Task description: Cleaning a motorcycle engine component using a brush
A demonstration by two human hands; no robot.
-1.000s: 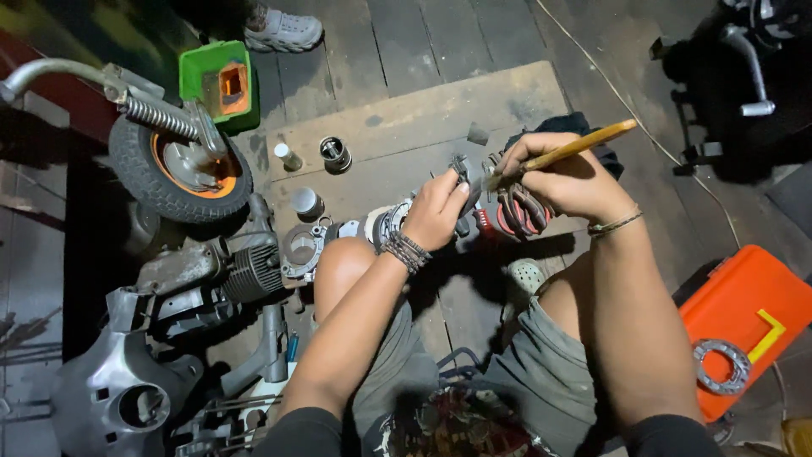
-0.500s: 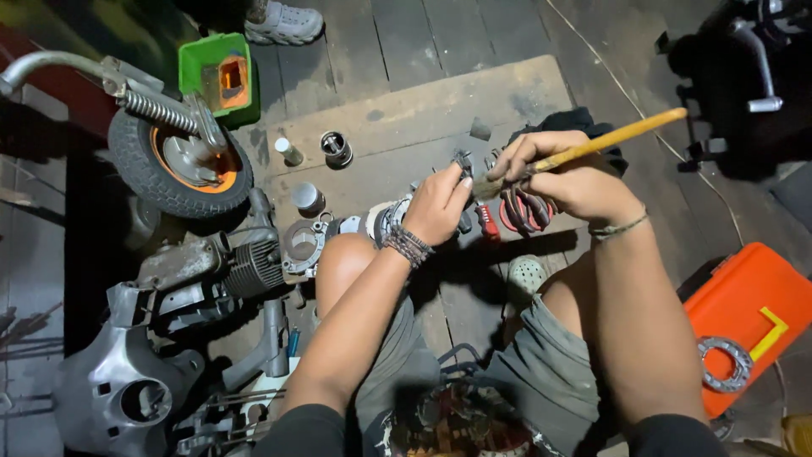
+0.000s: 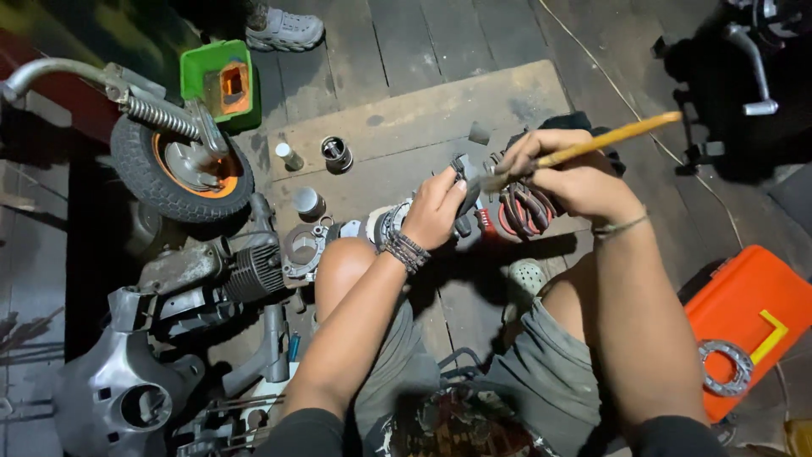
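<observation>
Your left hand (image 3: 437, 206) grips the small grey metal engine part (image 3: 470, 179) above the worn wooden board (image 3: 406, 127) while your right hand (image 3: 568, 173) holds the yellow-handled brush (image 3: 605, 140) against it, so cleaning looks mid-way, with other parts around seemingly still waiting.

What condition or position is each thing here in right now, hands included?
left hand: gripping a small grey metal part
right hand: holding a wooden-handled brush, tilted
small wheel: lying flat
orange case: shut, ring gasket on top
green tub: open, upright
</observation>
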